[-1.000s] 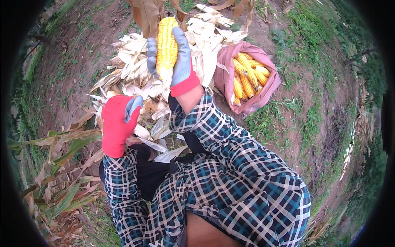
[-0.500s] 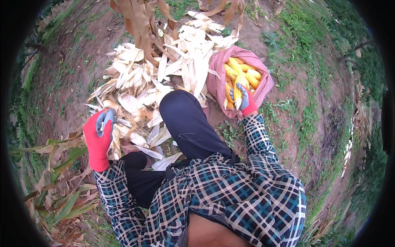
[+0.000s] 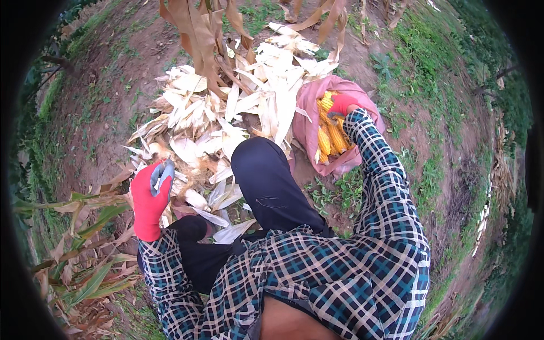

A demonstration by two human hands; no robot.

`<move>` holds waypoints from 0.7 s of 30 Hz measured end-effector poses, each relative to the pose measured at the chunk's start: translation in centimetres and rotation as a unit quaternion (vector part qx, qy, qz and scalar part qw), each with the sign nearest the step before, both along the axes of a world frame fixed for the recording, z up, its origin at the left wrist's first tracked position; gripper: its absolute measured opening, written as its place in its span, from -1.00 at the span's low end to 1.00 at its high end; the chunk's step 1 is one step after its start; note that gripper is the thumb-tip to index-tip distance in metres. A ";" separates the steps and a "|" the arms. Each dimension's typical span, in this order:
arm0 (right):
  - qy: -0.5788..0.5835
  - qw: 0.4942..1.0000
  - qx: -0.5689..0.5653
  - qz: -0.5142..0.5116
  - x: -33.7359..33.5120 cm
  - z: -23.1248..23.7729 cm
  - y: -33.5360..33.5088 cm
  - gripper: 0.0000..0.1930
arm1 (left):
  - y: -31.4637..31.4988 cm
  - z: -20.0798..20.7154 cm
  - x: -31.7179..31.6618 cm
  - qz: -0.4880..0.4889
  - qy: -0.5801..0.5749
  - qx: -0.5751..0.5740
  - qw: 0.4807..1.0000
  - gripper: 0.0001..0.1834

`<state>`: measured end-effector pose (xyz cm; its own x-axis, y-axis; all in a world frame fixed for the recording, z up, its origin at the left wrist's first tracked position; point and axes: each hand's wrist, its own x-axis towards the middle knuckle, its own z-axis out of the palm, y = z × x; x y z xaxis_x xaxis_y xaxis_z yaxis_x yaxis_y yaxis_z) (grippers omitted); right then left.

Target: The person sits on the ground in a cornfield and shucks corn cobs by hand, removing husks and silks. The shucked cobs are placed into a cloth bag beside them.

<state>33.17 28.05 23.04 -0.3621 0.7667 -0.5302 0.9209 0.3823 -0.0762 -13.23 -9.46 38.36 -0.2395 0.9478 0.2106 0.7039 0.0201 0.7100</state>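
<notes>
Sack: a dusty-pink cloth bag (image 3: 309,107) stands on the soil with its mouth gaping and its rim crumpled.
Cobs: bare yellow corn cobs (image 3: 335,136) lie piled inside the sack, kernels showing, several slanting side by side.
Right hand: in a red glove (image 3: 343,105), it reaches into the mouth of the sack, over the far part of the cobs, back of the glove upward.
Left hand: in a red glove with grey fingers (image 3: 152,198), it is held well to the left of the sack, near the pale husks.
Fingers: those of the left are curled inward, thumb bent toward them; those of the right are hidden beneath the glove's back, so one cannot tell whether the left tips meet, or whether the right ones are spread or pinching a cob.
Husks: a broad heap of pale, dry husks (image 3: 198,110) spreads left of the sack.
Stalk: brown, withered leaves (image 3: 198,45) hang beyond the heap, up and left of the sack.
Knee: a dark-trousered knee (image 3: 263,175) is bent, nearer the person than the sack.
Sleeve: the right plaid sleeve (image 3: 391,192) runs up to the sack's right side.
</notes>
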 end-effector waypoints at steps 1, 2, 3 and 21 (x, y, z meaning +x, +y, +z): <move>-0.057 0.998 -0.009 -0.003 1.3 -2.1 1.7 -0.16 | 1.2 -0.4 0.3 -0.029 0.055 0.031 0.998 -0.73; -0.055 0.998 0.009 -0.027 -0.9 -2.8 2.0 -0.18 | 0.9 -0.4 0.5 -0.029 0.120 0.053 0.991 -0.73; -0.050 0.997 0.028 -0.051 -3.3 -3.3 1.4 -0.19 | 0.7 0.0 0.7 -0.025 0.161 0.043 0.986 -0.70; 0.239 0.817 0.483 -0.206 -5.5 -14.2 -2.8 -0.52 | 2.3 -0.3 0.7 -0.064 0.236 -0.005 0.970 -0.53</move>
